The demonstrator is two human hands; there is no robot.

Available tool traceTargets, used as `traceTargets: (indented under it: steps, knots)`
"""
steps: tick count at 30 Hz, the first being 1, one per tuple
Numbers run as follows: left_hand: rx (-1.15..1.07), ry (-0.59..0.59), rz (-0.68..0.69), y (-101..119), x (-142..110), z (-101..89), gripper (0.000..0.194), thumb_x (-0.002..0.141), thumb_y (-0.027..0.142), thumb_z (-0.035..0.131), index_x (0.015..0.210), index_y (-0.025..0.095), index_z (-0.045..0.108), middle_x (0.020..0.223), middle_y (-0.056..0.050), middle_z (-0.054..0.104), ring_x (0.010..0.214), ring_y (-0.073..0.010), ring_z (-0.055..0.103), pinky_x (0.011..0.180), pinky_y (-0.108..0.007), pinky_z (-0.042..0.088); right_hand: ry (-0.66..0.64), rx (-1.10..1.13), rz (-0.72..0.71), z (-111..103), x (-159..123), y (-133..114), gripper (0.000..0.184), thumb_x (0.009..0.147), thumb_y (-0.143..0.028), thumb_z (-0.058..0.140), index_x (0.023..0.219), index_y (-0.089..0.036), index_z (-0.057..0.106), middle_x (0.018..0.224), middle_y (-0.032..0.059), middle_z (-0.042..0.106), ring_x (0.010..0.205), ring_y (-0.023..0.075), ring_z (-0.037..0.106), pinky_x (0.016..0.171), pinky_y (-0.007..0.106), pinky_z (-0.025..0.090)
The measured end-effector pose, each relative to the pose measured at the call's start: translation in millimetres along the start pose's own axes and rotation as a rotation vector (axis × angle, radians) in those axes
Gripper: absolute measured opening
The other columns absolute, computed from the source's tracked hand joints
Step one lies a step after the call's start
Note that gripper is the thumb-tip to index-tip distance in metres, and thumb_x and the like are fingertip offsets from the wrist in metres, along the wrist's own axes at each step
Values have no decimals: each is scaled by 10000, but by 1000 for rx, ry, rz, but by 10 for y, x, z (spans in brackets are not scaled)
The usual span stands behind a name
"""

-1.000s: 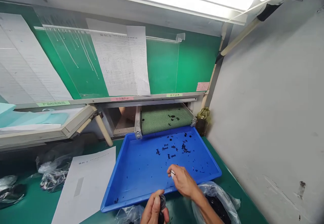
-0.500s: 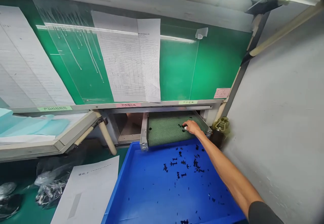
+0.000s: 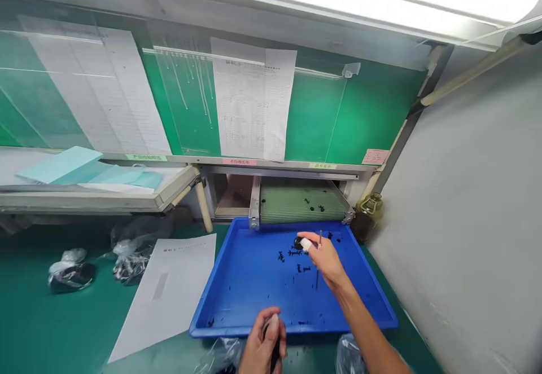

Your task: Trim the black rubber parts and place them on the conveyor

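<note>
My right hand is over the blue tray, pinching a small round black part between thumb and forefinger. White wrapping covers a fingertip. A thin metal rod sticks out of the same hand above and below. Small black branched parts and tiny black bits lie scattered in the tray. At the tray's near edge my left hand is curled round a dark object, mostly hidden by the fingers, so its kind does not show.
A green ribbed conveyor belt carrying several black parts ends above the tray's far edge. Plastic bags of dark parts and a white sheet lie left. A grey wall bounds the right; a dark bottle stands beside the belt.
My right hand has come back from the belt to above the tray, with a black part in its fingers. My left hand has entered at the bottom. The view has shifted.
</note>
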State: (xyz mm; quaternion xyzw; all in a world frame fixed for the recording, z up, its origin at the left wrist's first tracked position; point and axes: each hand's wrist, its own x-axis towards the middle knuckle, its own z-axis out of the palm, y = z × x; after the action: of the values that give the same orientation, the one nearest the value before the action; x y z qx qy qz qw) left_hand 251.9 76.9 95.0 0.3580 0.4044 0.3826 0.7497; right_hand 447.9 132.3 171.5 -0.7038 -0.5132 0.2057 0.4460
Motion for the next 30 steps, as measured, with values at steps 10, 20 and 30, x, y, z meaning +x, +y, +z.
traceTargets:
  steps: [10,20,30]
  knots:
    - [237,-58,57,-80,-406,-188,425,806,610,511,935,205,521,517,74,497,374,-74,330,359,-184,248,-166,23,-55,481,-1755,-46,257,793,-139,451,914,-211,666,854,28,653,715,162,577,652,252,434]
    - [431,-161,97,46,-641,-226,410,789,605,527,815,199,575,435,75,439,379,-99,328,373,-205,232,-287,-3,-169,389,-1907,-31,347,762,-121,442,1034,-206,640,875,25,637,781,164,566,721,250,417]
    - [380,-217,-75,52,-564,-208,438,738,617,592,813,185,571,529,73,463,368,-40,350,338,-142,180,-118,67,-100,532,-1836,48,240,870,-227,395,749,-185,599,631,-19,564,582,116,489,558,217,349]
